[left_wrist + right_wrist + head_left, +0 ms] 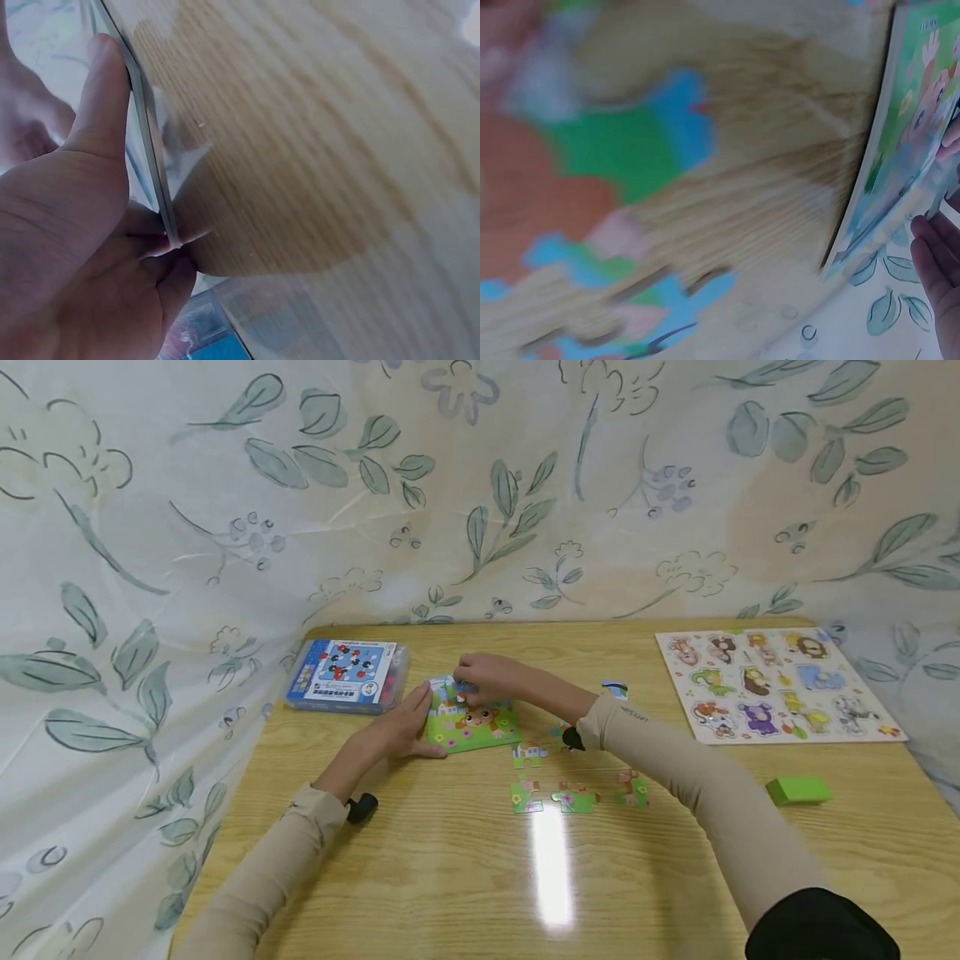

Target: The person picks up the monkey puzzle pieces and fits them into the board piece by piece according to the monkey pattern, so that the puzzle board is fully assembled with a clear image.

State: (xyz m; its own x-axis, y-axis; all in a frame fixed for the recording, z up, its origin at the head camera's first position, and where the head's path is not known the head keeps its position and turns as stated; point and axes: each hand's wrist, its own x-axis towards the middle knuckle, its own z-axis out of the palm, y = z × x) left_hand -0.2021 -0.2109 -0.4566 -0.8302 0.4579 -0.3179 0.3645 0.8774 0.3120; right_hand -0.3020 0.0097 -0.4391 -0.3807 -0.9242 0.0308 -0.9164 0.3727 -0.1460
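A jigsaw board with a cartoon monkey, green grass and a blue sky stands at the middle back of the table. My left hand grips its left edge; in the left wrist view the thumb lies along the board's edge, with the fingers curled at the corner. Over the upper part of the board, my right hand pinches a small puzzle piece, mostly hidden by the fingers. Fingers of the right hand show beside the board in the right wrist view.
Several loose puzzle pieces lie right of the board, some under the right forearm. A boxed set is at the back left. An animal picture board lies at the back right, with a green block in front.
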